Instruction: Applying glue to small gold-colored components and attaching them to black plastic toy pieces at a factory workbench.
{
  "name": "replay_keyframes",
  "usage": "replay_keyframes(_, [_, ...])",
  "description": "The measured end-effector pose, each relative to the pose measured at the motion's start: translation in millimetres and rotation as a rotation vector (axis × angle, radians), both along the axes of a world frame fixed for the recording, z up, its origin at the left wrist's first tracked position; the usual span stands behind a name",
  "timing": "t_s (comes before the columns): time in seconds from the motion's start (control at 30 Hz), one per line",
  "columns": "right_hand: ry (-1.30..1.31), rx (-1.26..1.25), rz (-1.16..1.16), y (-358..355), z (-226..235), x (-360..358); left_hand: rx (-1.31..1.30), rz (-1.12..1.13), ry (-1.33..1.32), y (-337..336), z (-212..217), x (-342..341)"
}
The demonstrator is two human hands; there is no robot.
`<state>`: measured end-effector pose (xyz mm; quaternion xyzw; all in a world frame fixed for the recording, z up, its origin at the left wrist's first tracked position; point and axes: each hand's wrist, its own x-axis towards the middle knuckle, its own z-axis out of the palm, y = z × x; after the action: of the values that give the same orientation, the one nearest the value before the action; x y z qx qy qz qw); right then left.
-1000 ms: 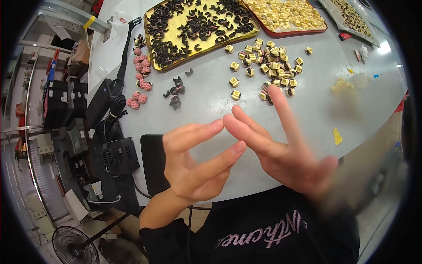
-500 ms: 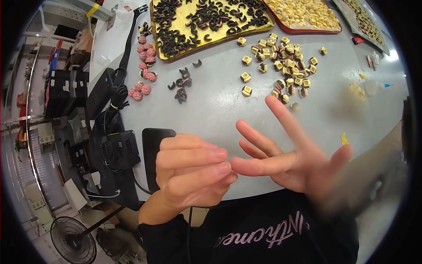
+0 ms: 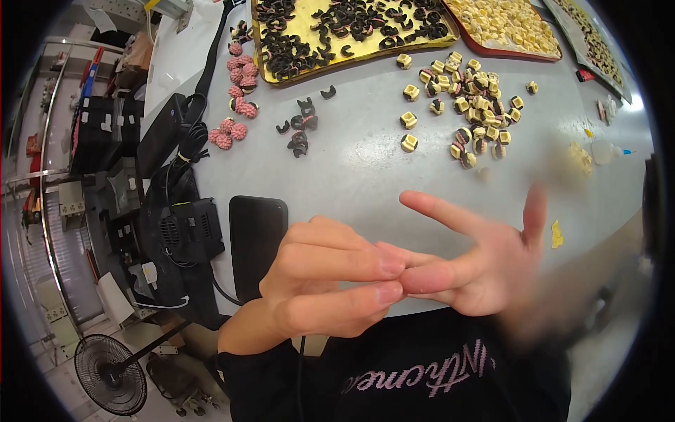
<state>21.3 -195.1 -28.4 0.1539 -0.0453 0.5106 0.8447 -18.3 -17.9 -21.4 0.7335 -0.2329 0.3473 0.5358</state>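
My left hand (image 3: 330, 271) is in front of me at the table's near edge, its thumb and fingers pressed together around the fingertips of my right hand. Whether anything small lies between the fingertips is hidden. My right hand (image 3: 471, 264) is turned palm toward me with its other fingers spread; its wrist is blurred. Beyond the hands, on the grey table (image 3: 337, 183), lie several dark C-shaped pieces (image 3: 299, 123). To their right is a loose heap of small cream-and-black pieces (image 3: 485, 105) with some pink showing. Knobbly pink pieces (image 3: 242, 74) line the left side.
At the back stand a gold tray (image 3: 304, 34) of dark curved pieces, a red-rimmed tray (image 3: 520, 56) of cream pieces, and another lined tray (image 3: 598, 56). A flat black device (image 3: 258, 243) and cabled black box (image 3: 190, 232) sit left. A blue-tipped bottle (image 3: 606, 151) is right.
My left hand has moved right, and its fingertips now close round those of my right hand. My right hand's fingers have shifted. The table things sit a little higher and further right in view.
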Motion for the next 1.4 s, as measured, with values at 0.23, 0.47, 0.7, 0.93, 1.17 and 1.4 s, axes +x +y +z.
replay_keyframes(0.23, [-0.132, -0.163, 0.090, -4, 2, 9, -0.053, -0.028, 0.023, 0, 2, 0])
replay_keyframes(0.47, [-0.088, -0.246, -0.049, 6, 5, 0, -0.127, -0.009, 0.120, 0, 3, -1])
replay_keyframes(0.7, [-0.242, -0.358, -0.134, 8, 5, -1, -0.092, 0.020, 0.155, 2, 2, -3])
replay_keyframes(0.93, [-0.355, -0.361, -0.251, 12, -4, -8, -0.103, 0.026, 0.184, 1, 1, 0])
replay_keyframes(1.17, [-0.416, -0.376, -0.356, 16, -6, -12, -0.094, 0.030, 0.181, 2, 1, 0])
replay_keyframes(1.4, [-0.447, -0.369, -0.386, 19, -6, -13, -0.036, 0.061, 0.191, 4, 2, 0])
